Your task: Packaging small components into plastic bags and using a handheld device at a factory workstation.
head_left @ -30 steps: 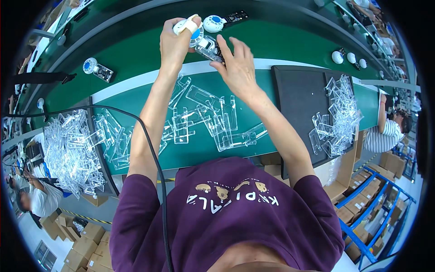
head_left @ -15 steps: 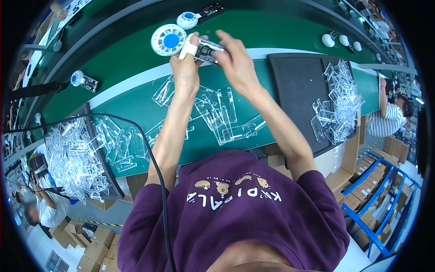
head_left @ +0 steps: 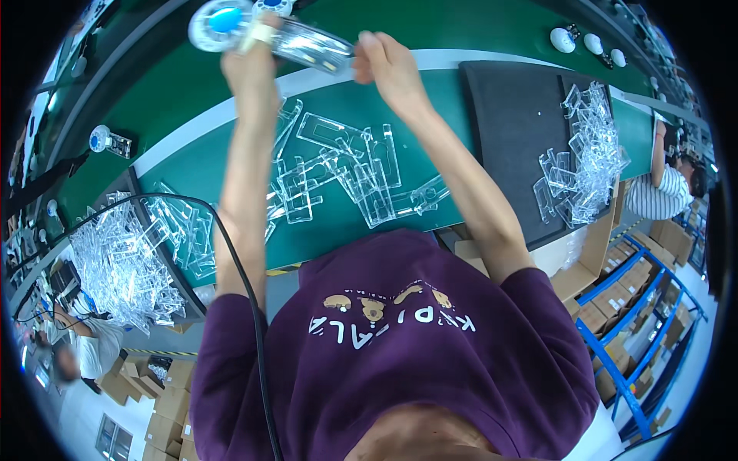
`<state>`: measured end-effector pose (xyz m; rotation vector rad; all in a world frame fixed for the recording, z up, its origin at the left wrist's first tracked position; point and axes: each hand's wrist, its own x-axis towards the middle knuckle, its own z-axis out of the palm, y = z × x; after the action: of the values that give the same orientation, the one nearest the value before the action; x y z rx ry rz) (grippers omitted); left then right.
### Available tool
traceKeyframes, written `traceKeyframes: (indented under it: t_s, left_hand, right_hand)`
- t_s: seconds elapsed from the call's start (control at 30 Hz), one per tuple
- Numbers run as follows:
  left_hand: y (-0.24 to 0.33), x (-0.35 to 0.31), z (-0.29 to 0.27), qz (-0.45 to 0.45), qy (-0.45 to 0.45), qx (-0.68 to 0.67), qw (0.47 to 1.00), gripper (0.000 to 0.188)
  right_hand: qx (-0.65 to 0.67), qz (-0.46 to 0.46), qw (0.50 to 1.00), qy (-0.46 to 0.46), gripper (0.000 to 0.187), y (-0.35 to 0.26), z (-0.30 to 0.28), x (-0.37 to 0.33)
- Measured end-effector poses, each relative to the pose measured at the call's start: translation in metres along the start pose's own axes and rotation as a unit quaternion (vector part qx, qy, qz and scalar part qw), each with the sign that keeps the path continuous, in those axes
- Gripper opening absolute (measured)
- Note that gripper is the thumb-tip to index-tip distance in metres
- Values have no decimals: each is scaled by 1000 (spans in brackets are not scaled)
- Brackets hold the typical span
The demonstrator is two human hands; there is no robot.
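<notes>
Hands meet over a green workbench [head_left: 231, 165], seen from above the person's head: the left hand [head_left: 250, 65] and the right hand [head_left: 388, 61] each grip one end of a clear plastic blister package [head_left: 311, 46], a long transparent shell holding a round white and blue gadget [head_left: 219, 17] at its left end. Left fingers are curled tight around the package near the round part; right fingertips pinch its other end, thumb and fingers close together. The package is held up in the air above the far edge of the bench, where a pale stripe [head_left: 461, 60] runs beside a darker green belt. Below the arms, a scatter of empty clear shells [head_left: 346, 173] lies flat on the bench. To the left a dark tray [head_left: 131, 180] carries a heap of more clear shells [head_left: 115, 253]; to the right a black mat [head_left: 507, 131] bears another heap [head_left: 588, 154]. One packed white and blue gadget [head_left: 108, 140] sits on the belt at far left, and three small white rounded items [head_left: 584, 42] at far right (too small to make out further). Brown cardboard boxes [head_left: 150, 392] stack on the floor at lower left. Compared with half a second ago, both hands and the package sit higher and nearer the top of the view, and the package now covers the round gadget's spot.
</notes>
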<state>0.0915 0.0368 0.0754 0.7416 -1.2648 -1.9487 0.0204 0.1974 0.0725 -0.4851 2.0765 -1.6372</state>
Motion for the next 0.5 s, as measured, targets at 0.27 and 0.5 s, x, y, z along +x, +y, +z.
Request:
traceKeyframes:
  t_s: [0.27, 0.5]
  left_hand:
    - [-20, 135, -142, 120, 375, 652, 648, 64]
    - [-33, 101, -60, -176, 64, 365, 912, 84]
  right_hand:
    - [-434, -61, 899, -8, 31, 61, -25, -119]
    - [-364, -85, 925, 59, 25, 69, -20, -123]
